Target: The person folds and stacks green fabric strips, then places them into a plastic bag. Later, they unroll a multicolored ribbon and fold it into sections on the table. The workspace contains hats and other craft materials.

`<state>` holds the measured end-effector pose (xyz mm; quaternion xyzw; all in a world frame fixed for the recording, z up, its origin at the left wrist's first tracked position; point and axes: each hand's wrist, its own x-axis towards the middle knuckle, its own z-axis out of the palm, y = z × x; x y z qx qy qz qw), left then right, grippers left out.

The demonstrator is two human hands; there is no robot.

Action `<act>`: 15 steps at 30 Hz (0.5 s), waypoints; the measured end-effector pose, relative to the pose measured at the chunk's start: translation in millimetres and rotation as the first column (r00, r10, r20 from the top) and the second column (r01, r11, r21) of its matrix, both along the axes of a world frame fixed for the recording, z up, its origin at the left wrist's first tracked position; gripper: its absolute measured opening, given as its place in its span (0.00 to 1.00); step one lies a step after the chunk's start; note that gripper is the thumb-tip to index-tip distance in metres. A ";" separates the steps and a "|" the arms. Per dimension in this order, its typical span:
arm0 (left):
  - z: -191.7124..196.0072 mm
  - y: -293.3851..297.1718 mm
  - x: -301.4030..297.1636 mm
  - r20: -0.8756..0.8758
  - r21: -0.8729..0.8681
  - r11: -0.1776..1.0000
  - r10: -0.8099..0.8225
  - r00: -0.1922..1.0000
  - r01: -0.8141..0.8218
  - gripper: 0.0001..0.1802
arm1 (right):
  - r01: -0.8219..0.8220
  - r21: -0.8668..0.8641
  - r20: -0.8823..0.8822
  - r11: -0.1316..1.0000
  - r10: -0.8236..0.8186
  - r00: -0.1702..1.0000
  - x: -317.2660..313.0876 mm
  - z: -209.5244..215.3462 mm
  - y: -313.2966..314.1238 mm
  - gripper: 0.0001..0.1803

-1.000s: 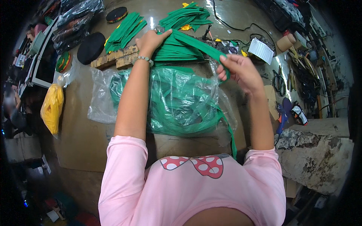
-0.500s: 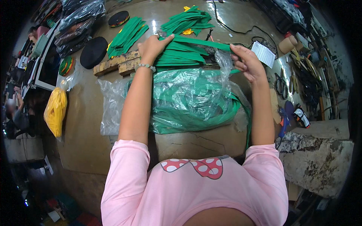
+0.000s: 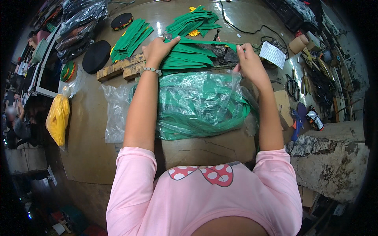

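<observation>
A green fabric strip [image 3: 208, 42] stretches between my two hands above a wooden board. My left hand [image 3: 158, 52] is closed at its left end, thumb out along the strip, with some fingers hidden. At the other end my right hand [image 3: 250, 63] pinches the strip between thumb and fingers. Beneath it lies a stack of green strips [image 3: 187, 58], close to my left hand. Nearer my body, a clear plastic bag [image 3: 201, 104] full of long green band lies on the table.
Wooden blocks [image 3: 118, 67] extend left of my left hand. Farther back lie two bundles of green strips [image 3: 132, 39] [image 3: 193, 21] and a black roll [image 3: 96, 57]. A yellow bag [image 3: 59, 118] sits left. Scissors [image 3: 292, 86] and a paper sheet [image 3: 273, 55] are right.
My right hand has shifted slightly left and turned, and the strip now looks narrower and less taut. The raised plastic flap beside that hand has dropped. My left hand has barely moved.
</observation>
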<state>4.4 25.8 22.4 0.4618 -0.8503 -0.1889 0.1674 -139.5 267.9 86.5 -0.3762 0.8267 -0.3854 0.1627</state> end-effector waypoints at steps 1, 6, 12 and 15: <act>-0.3 -0.2 -0.1 -0.001 0.000 1.000 -0.001 1.000 0.001 0.42 | -0.008 -0.008 0.047 1.000 0.008 0.999 -5.6 0.9 -0.9 0.20; 0.3 -0.7 0.2 -0.002 0.023 1.000 -0.009 1.000 0.009 0.41 | -0.047 -0.215 0.526 0.976 0.156 0.836 -42.5 5.6 0.1 0.13; 2.6 2.2 0.0 -0.014 0.009 1.000 0.004 1.000 -0.004 0.40 | -0.023 -0.288 0.727 0.957 0.234 0.645 -56.4 -2.8 6.2 0.12; 2.0 2.5 -0.6 -0.004 0.003 1.000 0.016 1.000 -0.016 0.40 | -0.030 -0.272 0.677 0.962 0.213 0.705 -52.8 -2.8 5.0 0.13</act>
